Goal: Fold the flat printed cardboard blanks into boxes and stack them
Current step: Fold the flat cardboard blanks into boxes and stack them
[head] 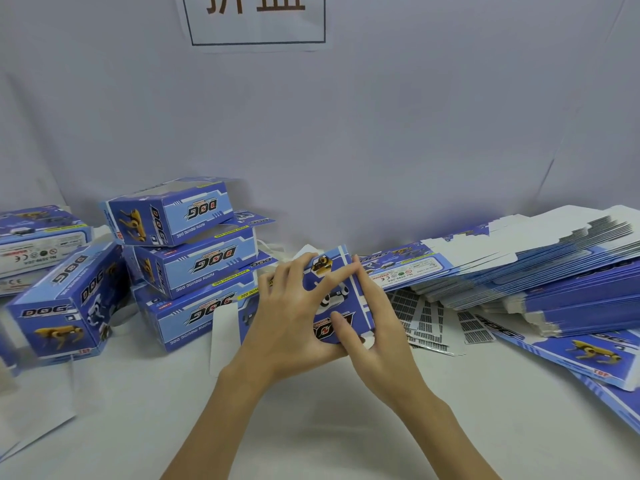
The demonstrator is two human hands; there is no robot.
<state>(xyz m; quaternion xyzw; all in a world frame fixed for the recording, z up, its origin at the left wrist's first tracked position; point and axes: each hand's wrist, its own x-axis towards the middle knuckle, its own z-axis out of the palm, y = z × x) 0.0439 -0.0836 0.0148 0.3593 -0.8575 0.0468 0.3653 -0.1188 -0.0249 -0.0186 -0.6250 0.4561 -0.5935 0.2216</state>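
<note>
A half-formed blue printed box (341, 289) sits at the table's middle, one end panel facing me. My left hand (291, 320) grips its left side, fingers spread over the top corner. My right hand (377, 327) holds the right side, its fingers pressing across the end panel. A white flap (223, 337) sticks out to the left below my left wrist. A stack of three folded boxes (197, 258) stands just left of the hands. A large fanned pile of flat blanks (540, 271) lies to the right.
Another folded box (65, 306) stands on end at the left, with more boxes (38, 237) behind it. Loose blanks (595, 358) reach the right table edge. A white cloth (138, 427) covers the table; a grey backdrop with a paper sign (256, 19) hangs behind.
</note>
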